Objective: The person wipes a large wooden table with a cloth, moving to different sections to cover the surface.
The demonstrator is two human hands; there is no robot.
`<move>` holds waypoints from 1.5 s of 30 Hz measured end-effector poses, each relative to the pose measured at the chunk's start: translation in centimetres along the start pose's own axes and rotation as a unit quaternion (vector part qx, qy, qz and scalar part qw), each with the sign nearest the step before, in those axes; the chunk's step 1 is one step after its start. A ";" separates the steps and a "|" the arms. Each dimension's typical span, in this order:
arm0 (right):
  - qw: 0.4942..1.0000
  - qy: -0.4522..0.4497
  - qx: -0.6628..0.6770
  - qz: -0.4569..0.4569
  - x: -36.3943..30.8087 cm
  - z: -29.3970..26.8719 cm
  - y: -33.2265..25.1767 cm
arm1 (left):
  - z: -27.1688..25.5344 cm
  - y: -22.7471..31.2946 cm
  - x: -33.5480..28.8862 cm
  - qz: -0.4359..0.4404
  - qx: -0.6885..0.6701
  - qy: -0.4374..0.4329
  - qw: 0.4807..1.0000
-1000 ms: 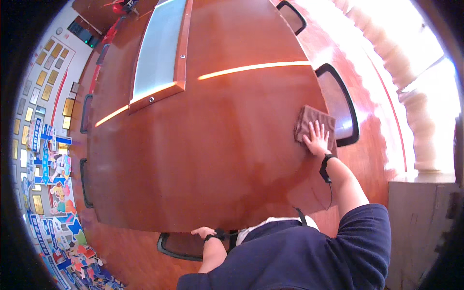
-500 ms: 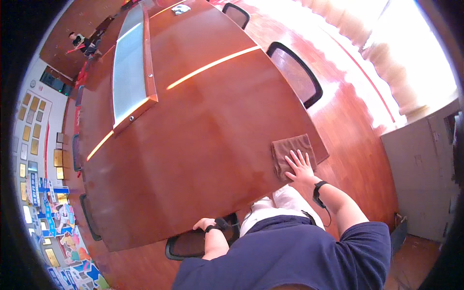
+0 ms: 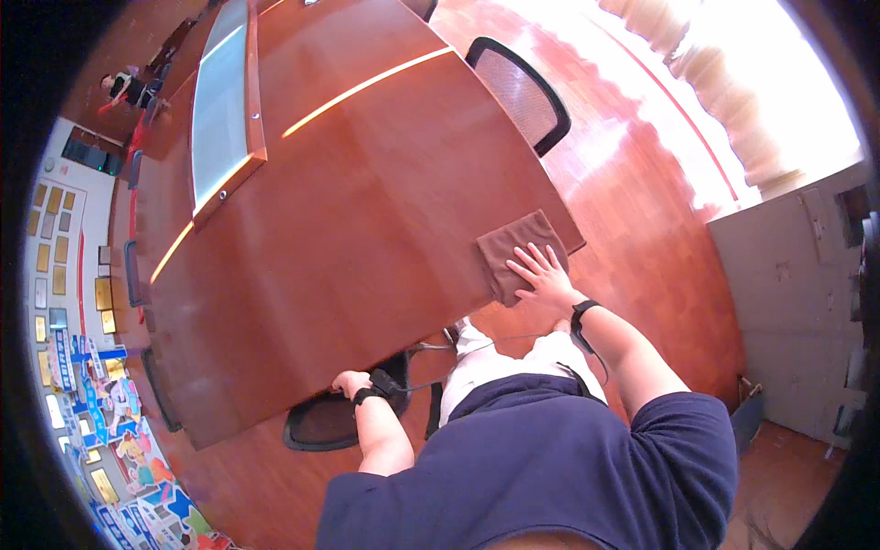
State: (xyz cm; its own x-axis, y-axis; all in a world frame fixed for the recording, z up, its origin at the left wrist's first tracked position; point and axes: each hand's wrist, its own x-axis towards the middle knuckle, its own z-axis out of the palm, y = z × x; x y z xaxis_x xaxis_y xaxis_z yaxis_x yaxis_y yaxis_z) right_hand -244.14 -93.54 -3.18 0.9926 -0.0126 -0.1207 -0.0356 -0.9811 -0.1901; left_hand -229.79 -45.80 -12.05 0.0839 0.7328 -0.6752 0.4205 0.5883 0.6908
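My right hand (image 3: 548, 278) lies flat on a folded brown cloth (image 3: 502, 249), fingers spread. Beneath the cloth is the right near corner of a long reddish-brown table (image 3: 348, 247); part of the cloth reaches the table's edge. My left hand (image 3: 352, 383) rests at the table's near edge, its fingers curled over the rim, partly hidden by their angle. Each wrist wears a black band, and a thin cable hangs near them.
Below my left hand stands a black chair (image 3: 321, 423). Another mesh-backed chair (image 3: 521, 92) is at the table's right side. A raised pale-topped panel (image 3: 220, 119) runs along the table's middle. A large grey box (image 3: 788, 293) stands at right. Far left, another person (image 3: 128, 90) is present.
The whole view has shifted, so table and chairs sit further left and up. The right hand stays flat on the cloth, and the left hand remains at the table edge.
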 end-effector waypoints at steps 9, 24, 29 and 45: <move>0.987 0.064 -0.046 -0.140 -2.3 -1.4 7.0 | -0.6 -8.2 -16.2 0.466 0.145 -0.234 0.841; 0.938 -0.050 0.168 0.299 -34.7 0.7 31.0 | 4.1 -32.2 -37.9 0.717 0.484 -0.222 0.450; 0.892 -0.135 0.212 0.376 -33.3 1.1 34.1 | 6.9 -34.6 -41.8 0.683 0.501 -0.177 0.501; 0.889 -0.127 0.300 0.323 -6.5 -3.1 51.8 | 27.7 -30.6 -47.8 0.552 0.567 -0.068 0.608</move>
State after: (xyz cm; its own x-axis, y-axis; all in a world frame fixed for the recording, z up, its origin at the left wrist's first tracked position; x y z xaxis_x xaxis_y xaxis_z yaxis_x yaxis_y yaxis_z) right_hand -252.10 -144.85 -9.22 0.6876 -0.4166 -0.5946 -0.7189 -0.5057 -0.4770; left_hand -221.66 -108.30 -8.09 0.9219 0.3862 -0.0314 0.3856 -0.9064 0.1725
